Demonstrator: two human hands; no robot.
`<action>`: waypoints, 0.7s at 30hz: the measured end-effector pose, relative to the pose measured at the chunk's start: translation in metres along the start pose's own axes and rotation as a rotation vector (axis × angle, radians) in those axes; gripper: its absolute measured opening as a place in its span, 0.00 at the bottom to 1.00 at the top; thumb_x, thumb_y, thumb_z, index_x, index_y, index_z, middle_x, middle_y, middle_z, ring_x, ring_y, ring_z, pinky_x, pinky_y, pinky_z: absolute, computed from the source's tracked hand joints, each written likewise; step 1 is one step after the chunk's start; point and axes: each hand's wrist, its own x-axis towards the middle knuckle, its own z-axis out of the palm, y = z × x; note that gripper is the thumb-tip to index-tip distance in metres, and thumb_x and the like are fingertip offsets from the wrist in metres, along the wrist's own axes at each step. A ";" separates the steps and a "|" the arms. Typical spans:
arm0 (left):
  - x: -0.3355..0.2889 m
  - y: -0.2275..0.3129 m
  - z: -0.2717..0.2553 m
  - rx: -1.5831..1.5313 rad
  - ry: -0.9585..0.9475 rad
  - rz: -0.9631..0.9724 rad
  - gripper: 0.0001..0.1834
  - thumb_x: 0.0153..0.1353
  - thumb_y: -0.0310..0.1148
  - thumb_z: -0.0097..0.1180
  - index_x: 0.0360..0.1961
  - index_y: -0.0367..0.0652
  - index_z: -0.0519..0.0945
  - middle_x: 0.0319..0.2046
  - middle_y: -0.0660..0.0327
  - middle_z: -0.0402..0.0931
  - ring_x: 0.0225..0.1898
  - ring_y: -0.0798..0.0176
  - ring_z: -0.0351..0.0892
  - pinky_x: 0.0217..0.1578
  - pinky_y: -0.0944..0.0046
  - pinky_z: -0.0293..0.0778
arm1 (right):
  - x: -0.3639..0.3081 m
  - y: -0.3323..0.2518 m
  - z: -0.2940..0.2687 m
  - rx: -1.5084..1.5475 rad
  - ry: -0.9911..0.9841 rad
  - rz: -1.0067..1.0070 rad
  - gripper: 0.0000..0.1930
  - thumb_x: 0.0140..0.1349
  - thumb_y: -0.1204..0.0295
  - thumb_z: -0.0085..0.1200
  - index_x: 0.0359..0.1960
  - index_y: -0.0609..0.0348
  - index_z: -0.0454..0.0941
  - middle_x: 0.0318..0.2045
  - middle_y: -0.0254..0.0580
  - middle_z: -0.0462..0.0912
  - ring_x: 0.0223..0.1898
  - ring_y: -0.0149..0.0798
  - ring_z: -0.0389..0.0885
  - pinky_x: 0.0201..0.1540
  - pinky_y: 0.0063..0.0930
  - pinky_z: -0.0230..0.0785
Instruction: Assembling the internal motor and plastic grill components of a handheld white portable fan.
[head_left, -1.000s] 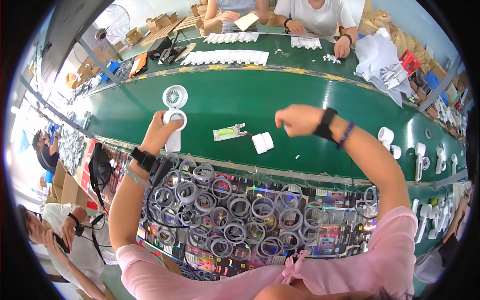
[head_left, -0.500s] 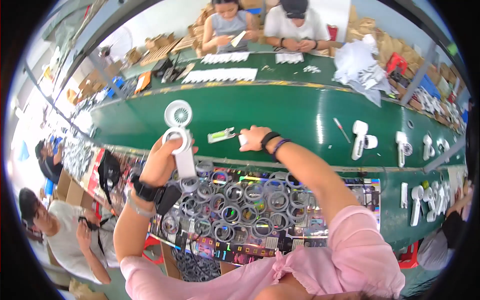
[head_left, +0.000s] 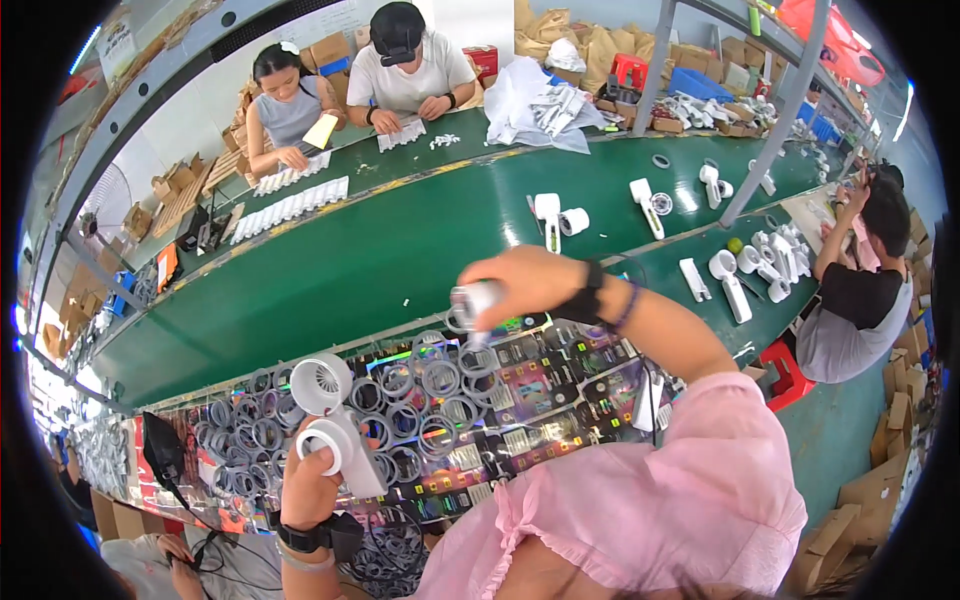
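Note:
My left hand (head_left: 308,488) is closed around a white handheld fan body (head_left: 356,462), its thumb by the round collar. The slatted fan head (head_left: 322,382) sits beyond that collar. Farther right, my right hand (head_left: 535,285) grips a white rounded part (head_left: 478,298) over the near edge of the green belt. Motion blurs this part, so its exact kind is unclear. Beneath both hands, many grey rings (head_left: 440,378) lie on a patterned, shiny mat (head_left: 540,395).
White fan units (head_left: 548,215) stand spaced along the green belt (head_left: 400,270) to the right. More fans (head_left: 730,285) lie on the near table, beside a seated co-worker (head_left: 870,260). Two people sit across the belt. A grey post (head_left: 780,120) rises at right.
My view has turned right. My right hand has lifted from the belt with a white part and come nearer the rings. The green-and-white piece no longer shows on the belt. My left hand keeps the fan.

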 end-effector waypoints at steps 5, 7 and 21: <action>-0.005 -0.032 0.007 -0.133 -0.080 -0.060 0.33 0.53 0.37 0.57 0.59 0.36 0.64 0.48 0.45 0.75 0.48 0.44 0.79 0.46 0.47 0.78 | -0.134 0.048 0.007 0.072 0.132 0.252 0.32 0.48 0.46 0.64 0.50 0.54 0.77 0.38 0.47 0.83 0.40 0.50 0.82 0.45 0.37 0.73; 0.003 -0.043 0.017 -0.160 -0.093 -0.078 0.32 0.54 0.36 0.56 0.59 0.36 0.63 0.48 0.45 0.75 0.49 0.44 0.79 0.47 0.46 0.78 | -0.171 0.092 0.027 0.008 0.187 0.293 0.33 0.48 0.45 0.64 0.51 0.54 0.76 0.38 0.48 0.83 0.40 0.50 0.82 0.46 0.37 0.73; 0.054 -0.084 0.060 -0.255 -0.034 -0.174 0.30 0.54 0.34 0.54 0.58 0.35 0.65 0.49 0.43 0.75 0.48 0.41 0.78 0.50 0.44 0.75 | 0.002 0.209 -0.050 -0.262 0.148 0.326 0.18 0.56 0.51 0.58 0.32 0.54 0.81 0.29 0.43 0.83 0.32 0.47 0.81 0.34 0.40 0.71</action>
